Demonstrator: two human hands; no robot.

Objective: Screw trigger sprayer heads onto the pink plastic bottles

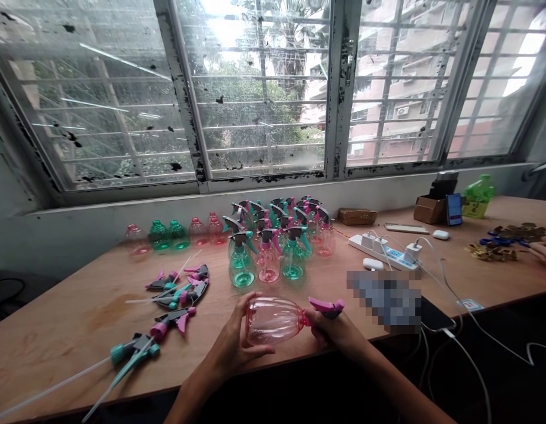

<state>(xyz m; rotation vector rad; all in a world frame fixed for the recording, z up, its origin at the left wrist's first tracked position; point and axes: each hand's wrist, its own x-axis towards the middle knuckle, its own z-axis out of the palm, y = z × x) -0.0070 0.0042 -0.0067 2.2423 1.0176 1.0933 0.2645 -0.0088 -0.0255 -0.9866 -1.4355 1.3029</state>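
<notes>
While the left hand is cupping the base end of a pink see-through bottle, its fingers and thumb standing wide apart around the body, the right hand is holding the neck end in a much narrower grip. In this head view the bottle is lying sideways between the two hands, near the front edge of a wooden table, its base pointing left and its neck pointing right. A pink-and-grey spray head is sitting at that neck and showing above the right hand; how tightly it is fitting, I cannot tell, since the fingers are hiding part of the joint.

Just beyond the hands, a cluster of pink and green spray bottles is standing upright, spray heads on top. Farther left, a row of open-necked bottles is standing near the wall below a barred window. Nearer the front on the left, several loose spray heads are lying in a scattered line, some of their pale tubes reaching toward the table edge.

On the right, a dark phone is lying partly behind a pixelated patch, and a white power strip is resting beyond it. A cardboard box is standing farther back, an upright phone just beside it. At the far right, another person's hand is resting near some brown pieces.
</notes>
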